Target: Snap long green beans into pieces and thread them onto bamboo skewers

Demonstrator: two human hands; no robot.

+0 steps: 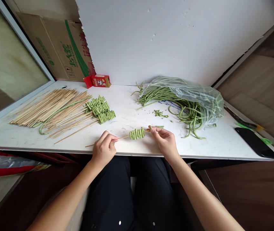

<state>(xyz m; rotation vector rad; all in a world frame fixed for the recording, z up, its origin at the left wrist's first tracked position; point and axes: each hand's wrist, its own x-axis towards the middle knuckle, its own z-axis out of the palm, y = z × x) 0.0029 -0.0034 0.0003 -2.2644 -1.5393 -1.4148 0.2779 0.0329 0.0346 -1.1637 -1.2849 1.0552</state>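
Tabletop point(124, 99): bright, diffuse lt, soft shadows
Trousers point(108, 192): v. dark, low detail
Plastic bag point(192, 88): mild glare streaks
L hand point(103, 147), R hand point(164, 140): sharp
R wood panel point(259, 77): dim, blurry, wide-angle stretch

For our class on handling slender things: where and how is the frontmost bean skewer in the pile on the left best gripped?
Probably by its bare stick, pinched from the front left once the left hand is free. The thin stick juts out that way, its near end apart from the others, while its threaded bean pieces sit bunched against other loaded skewers.
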